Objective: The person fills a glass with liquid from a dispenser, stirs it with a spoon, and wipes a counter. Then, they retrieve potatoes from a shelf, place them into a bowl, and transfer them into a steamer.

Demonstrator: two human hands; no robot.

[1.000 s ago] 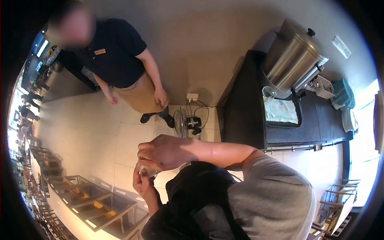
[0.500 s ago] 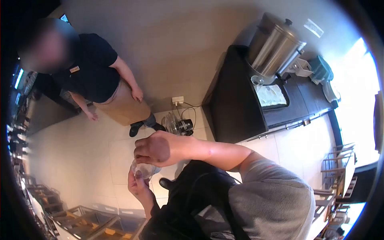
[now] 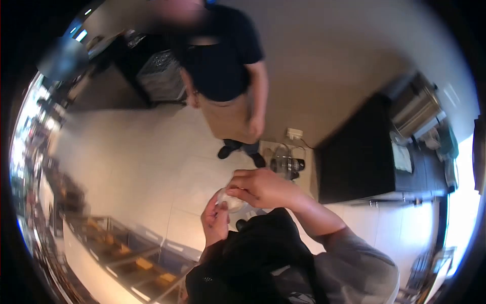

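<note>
In the head view, a small translucent, rounded piece (image 3: pixel 234 203), perhaps a clear plastic cup or container, is held in front of my dark apron. My left hand (image 3: pixel 215 219) grips it from the left, with the thumb against its near side. From the right, my right hand (image 3: pixel 264 188) reaches over its upper side, fingers bent and pinching at the rim. Both hands are closed on the same piece and partly cover it. Blur hides its exact kind and whatever is inside.
A person (image 3: pixel 223 76) in a dark shirt and tan apron stands facing me. A floor fan (image 3: pixel 284 162) sits by the wall. At right, a black counter (image 3: pixel 354 157) carries a metal urn (image 3: pixel 417 109). Wooden-framed furniture (image 3: pixel 126 248) stands lower left.
My view has swung left, so the person, fan and counter appear farther right. My right fingers have shifted from above the clear piece to its upper side; both hands keep hold.
</note>
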